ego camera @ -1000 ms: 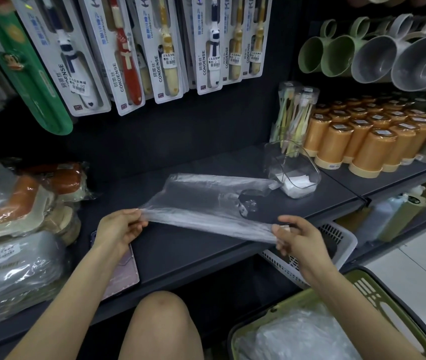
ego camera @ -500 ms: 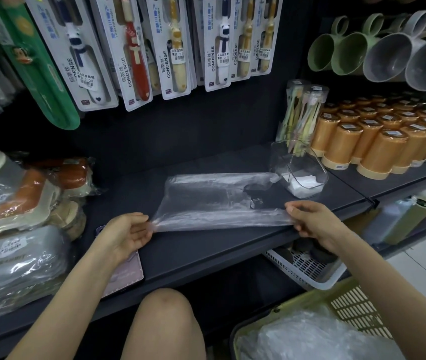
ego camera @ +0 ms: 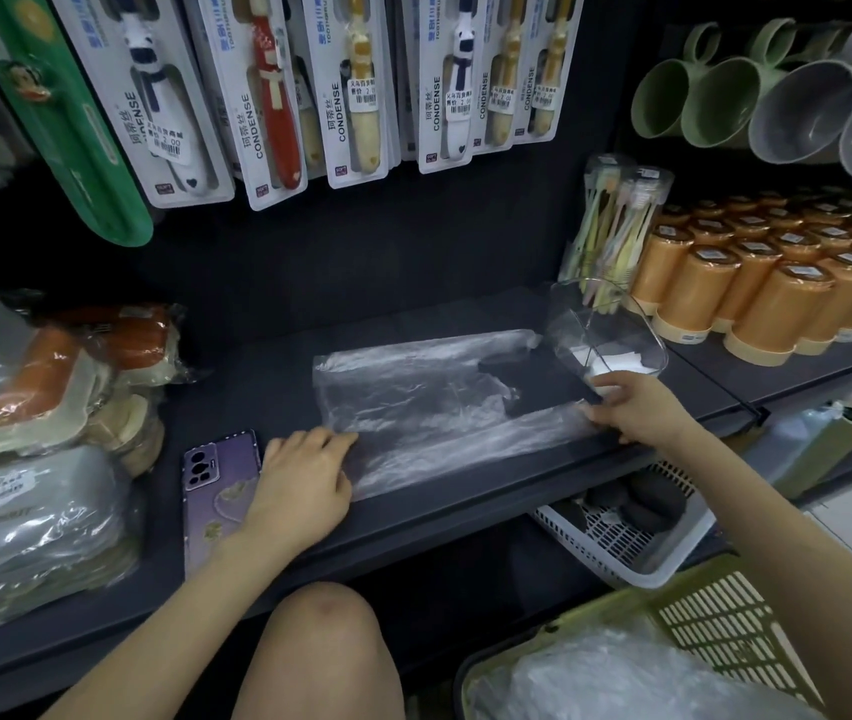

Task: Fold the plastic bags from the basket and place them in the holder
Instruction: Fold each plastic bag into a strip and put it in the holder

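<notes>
A clear plastic bag [ego camera: 413, 402] lies spread flat on the dark shelf [ego camera: 268, 376], its handles pointing right. My left hand [ego camera: 304, 478] rests on the bag's left bottom corner with the fingers flat. My right hand [ego camera: 631, 407] pinches the near handle at the bag's right end. The clear holder [ego camera: 608, 330] stands just behind my right hand with folded white bags inside. A green basket [ego camera: 694, 615] at the lower right holds more crumpled plastic bags [ego camera: 621, 678].
A purple phone [ego camera: 218, 485] lies beside my left hand. Wrapped boxes [ego camera: 39, 459] fill the shelf's left end. Orange cups [ego camera: 777, 283] and bundled toothbrushes [ego camera: 616, 226] stand to the right. A white basket [ego camera: 626, 537] sits on the lower shelf. My knee [ego camera: 320, 646] is below the shelf edge.
Both hands have lowered the bag's near edge onto the shelf. The left hand has gone from pinching the corner to lying flat on it. The phone is now uncovered.
</notes>
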Demonstrator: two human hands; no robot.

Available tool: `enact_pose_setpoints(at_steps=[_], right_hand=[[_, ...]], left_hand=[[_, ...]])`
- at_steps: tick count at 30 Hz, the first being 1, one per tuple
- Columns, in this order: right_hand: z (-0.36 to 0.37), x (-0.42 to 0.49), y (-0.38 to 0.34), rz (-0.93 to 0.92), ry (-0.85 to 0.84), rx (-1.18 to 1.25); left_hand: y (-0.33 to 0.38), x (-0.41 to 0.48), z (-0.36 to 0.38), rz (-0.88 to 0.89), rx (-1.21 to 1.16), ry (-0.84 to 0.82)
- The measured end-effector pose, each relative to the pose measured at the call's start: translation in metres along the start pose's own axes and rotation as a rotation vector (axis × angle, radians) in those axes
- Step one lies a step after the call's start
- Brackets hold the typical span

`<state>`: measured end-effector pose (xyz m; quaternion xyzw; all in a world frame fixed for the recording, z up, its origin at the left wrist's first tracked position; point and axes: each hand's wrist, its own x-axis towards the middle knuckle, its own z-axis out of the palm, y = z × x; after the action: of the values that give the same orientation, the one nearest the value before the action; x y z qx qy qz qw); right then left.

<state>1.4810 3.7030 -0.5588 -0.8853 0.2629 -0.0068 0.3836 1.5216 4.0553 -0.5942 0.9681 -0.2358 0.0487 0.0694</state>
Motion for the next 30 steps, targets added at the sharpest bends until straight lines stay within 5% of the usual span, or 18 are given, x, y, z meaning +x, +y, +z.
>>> enact_pose_setpoints(at_steps=[2, 4, 7, 9, 17, 19, 22, 25, 30], right_hand=[[0.004, -0.011, -0.007, -0.095, 0.247, -0.39], [0.026, -0.031, -0.022, -0.336, 0.43, -0.474], [0.082, -0.064, -0.04, -0.855, 0.251, -0.427], [0.116, -0.076, -0.032, -1.004, 0.127, -0.594], [0.09, -0.067, 0.01, -0.842, 0.176, -0.667], [0.094, -0.067, -0.005, -0.853, 0.247, -0.571], [0.105, -0.052, -0.042, -0.845, 0.302, -0.442], [0.129, -0.026, -0.078, -0.826, 0.243, -0.47], [0.166, 0.023, -0.125, -0.801, -0.013, -0.669]], left_hand=[[0.0, 0.001, -0.002, -0.051, -0.044, 0.107], [0.001, 0.007, -0.003, -0.016, -0.042, 0.135], [0.008, 0.02, 0.004, 0.066, -0.066, 0.036], [0.009, 0.022, 0.014, 0.017, -0.054, -0.15], [0.01, 0.02, 0.023, -0.066, -0.078, -0.267], [0.011, 0.022, 0.012, -0.105, -0.316, -0.253], [0.006, 0.032, -0.005, -0.219, -0.652, -0.013], [-0.006, 0.061, -0.004, -0.167, -0.367, 0.11], [-0.021, 0.106, 0.013, -0.226, 0.043, -0.117]])
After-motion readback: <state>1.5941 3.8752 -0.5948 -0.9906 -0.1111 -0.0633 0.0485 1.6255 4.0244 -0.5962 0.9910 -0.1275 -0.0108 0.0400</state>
